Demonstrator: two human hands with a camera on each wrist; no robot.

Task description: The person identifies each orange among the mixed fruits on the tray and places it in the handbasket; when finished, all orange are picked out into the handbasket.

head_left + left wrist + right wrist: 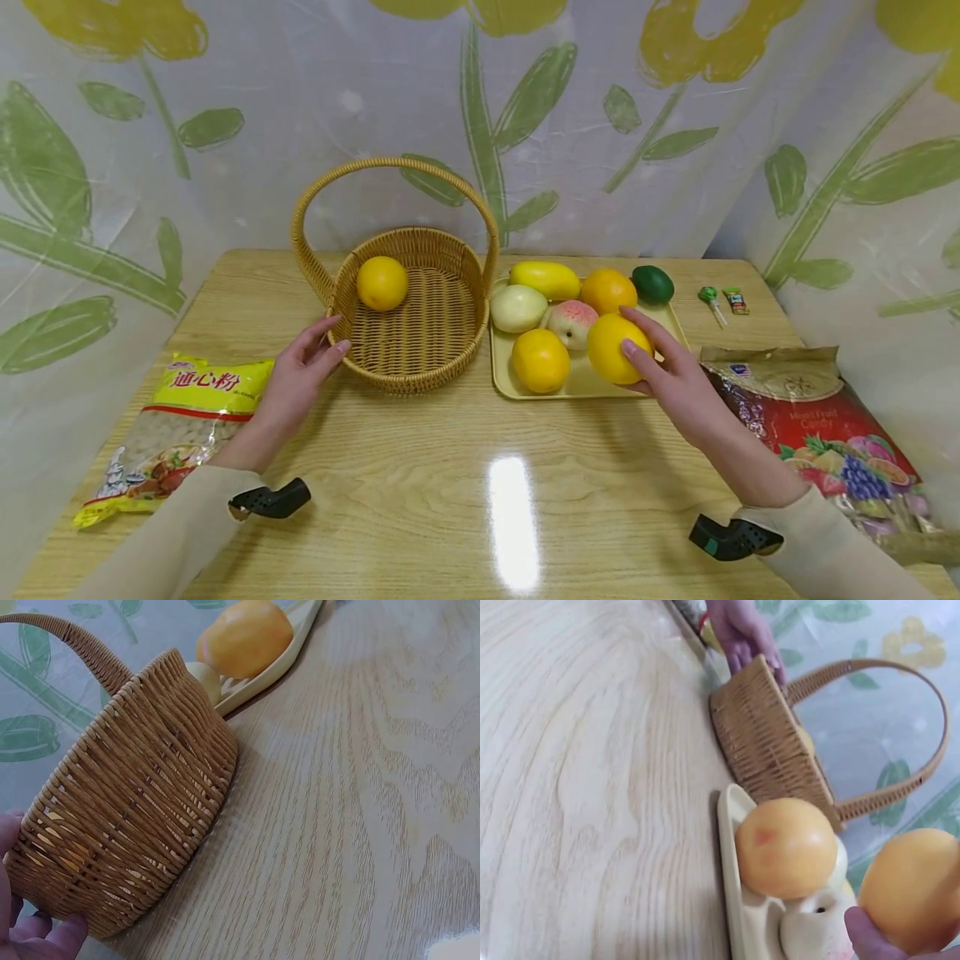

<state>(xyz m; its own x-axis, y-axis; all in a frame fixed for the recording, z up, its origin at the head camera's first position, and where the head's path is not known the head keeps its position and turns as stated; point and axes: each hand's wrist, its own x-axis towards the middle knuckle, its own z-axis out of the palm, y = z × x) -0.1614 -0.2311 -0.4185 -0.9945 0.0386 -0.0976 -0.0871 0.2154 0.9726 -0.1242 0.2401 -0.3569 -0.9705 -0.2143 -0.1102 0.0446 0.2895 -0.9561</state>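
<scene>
Thumb and fingers of the right hand [675, 371] pinch a smooth, round yellow-orange fruit [617, 348] above a pale-yellow rectangular tray [581, 384] where a pink-and-white peach [573, 325] lies. The left hand [296, 371] grips a round, tan woven basket [420, 329], thumb and fingers astride its rim; a round orange fruit [382, 283] sits inside. A loose pinch could let the held fruit slip and roll; a hard pull on the rim could tip the basket.

The basket [408, 382], 1 orange [382, 283] inside, stood left of the tray [585, 383]; the candy bag [817, 429] lay right of both.
</scene>
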